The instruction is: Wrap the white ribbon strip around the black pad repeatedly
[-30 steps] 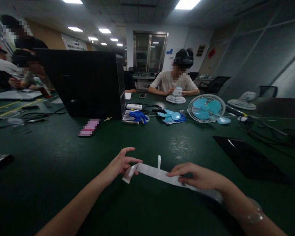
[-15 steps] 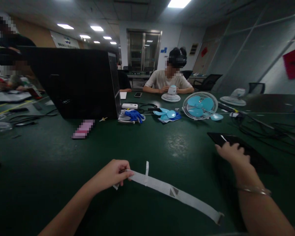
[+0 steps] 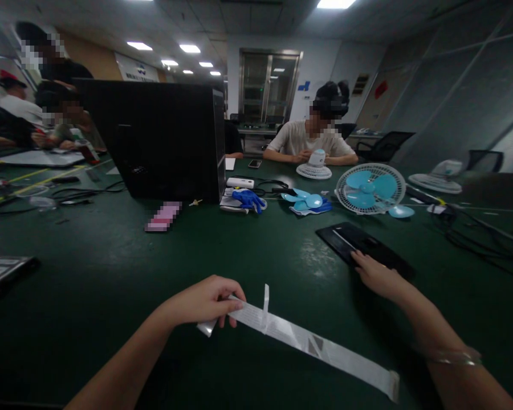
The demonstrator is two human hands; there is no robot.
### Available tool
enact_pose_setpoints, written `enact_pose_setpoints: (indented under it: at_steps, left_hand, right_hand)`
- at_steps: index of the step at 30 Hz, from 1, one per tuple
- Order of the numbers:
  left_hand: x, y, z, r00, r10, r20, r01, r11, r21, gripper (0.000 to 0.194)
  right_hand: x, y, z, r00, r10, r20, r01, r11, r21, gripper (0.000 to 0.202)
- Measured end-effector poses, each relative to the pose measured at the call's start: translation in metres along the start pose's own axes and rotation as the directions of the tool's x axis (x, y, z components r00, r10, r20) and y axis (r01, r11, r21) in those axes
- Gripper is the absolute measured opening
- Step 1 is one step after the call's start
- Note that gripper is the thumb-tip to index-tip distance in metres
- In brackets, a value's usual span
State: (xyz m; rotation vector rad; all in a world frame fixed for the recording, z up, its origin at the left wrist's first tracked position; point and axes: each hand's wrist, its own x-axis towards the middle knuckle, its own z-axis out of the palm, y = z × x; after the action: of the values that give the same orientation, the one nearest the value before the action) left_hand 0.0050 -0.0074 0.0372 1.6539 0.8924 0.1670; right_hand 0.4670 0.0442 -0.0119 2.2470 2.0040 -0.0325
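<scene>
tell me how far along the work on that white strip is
Looks done: the white strip is stretched out. In hand: the left hand pinches it near one end; the right hand touches the black panel. Possibly left: a narrow tab sticks out from the strip, and strip and panel lie apart. Whether either needs changing, I can't tell.

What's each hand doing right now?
Left hand: closed, pinching one end of the white strip.
Right hand: open, fingers resting on the black flat panel.
</scene>
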Motion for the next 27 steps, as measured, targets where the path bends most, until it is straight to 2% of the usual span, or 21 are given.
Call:
enact_pose_setpoints:
  at_steps: [2, 3, 5, 7, 10, 13, 15, 16, 19, 21, 23, 27]
  left_hand:
    - [-0.001, -0.001, -0.002, 0.999, -0.014, 0.036, 0.015, 0.999, -0.03, 0.025]
    - [-0.001, -0.002, -0.003, 0.998, -0.021, 0.055, 0.023, 0.999, -0.04, 0.023]
    - [-0.002, -0.004, -0.005, 0.995, -0.037, 0.088, 0.041, 0.998, -0.047, 0.021]
    - [-0.002, -0.006, -0.007, 0.992, -0.059, 0.113, 0.064, 0.997, -0.043, 0.02]
    - [-0.001, -0.007, -0.008, 0.987, -0.09, 0.131, 0.096, 0.995, -0.037, 0.019]
    - [-0.001, -0.006, -0.008, 0.991, -0.084, 0.105, 0.089, 0.995, -0.051, 0.018]
    - [0.0, -0.006, -0.008, 0.994, -0.075, 0.075, 0.08, 0.995, -0.06, 0.018]
    - [0.0, -0.006, -0.009, 0.995, -0.078, 0.06, 0.082, 0.995, -0.059, 0.019]
    - [0.003, -0.011, -0.009, 0.996, -0.088, 0.004, 0.089, 0.995, -0.052, 0.022]
    - [0.008, -0.015, -0.007, 0.997, -0.068, -0.025, 0.066, 0.995, -0.069, 0.024]
    - [0.013, -0.017, -0.003, 0.999, -0.03, -0.043, 0.025, 0.994, -0.111, 0.026]
    - [0.022, -0.017, 0.007, 0.998, 0.032, -0.048, -0.041, 0.979, -0.201, 0.031]
  right_hand:
    - [-0.011, -0.034, -0.006, 0.986, -0.156, 0.066, 0.153, 0.987, 0.046, 0.055]
    - [-0.018, -0.05, -0.01, 0.963, -0.254, 0.09, 0.247, 0.965, 0.082, 0.056]
    - [-0.034, -0.08, -0.019, 0.871, -0.48, 0.105, 0.458, 0.87, 0.182, 0.057]
    - [-0.049, -0.102, -0.027, 0.748, -0.659, 0.083, 0.618, 0.736, 0.277, 0.056]
    - [-0.066, -0.123, -0.034, 0.617, -0.785, 0.056, 0.722, 0.593, 0.356, 0.053]
    - [-0.074, -0.132, -0.036, 0.546, -0.837, 0.046, 0.76, 0.517, 0.394, 0.053]
    - [-0.076, -0.132, -0.039, 0.533, -0.845, 0.05, 0.757, 0.502, 0.418, 0.052]
    - [-0.076, -0.131, -0.042, 0.544, -0.838, 0.054, 0.742, 0.51, 0.434, 0.051]
    - [-0.078, -0.125, -0.052, 0.625, -0.781, 0.013, 0.689, 0.559, 0.461, 0.049]
    - [-0.081, -0.124, -0.057, 0.649, -0.758, -0.069, 0.706, 0.567, 0.424, 0.051]
    - [-0.087, -0.127, -0.059, 0.615, -0.778, -0.128, 0.763, 0.546, 0.346, 0.057]
    - [-0.093, -0.14, -0.048, 0.5, -0.85, -0.166, 0.862, 0.473, 0.181, 0.058]
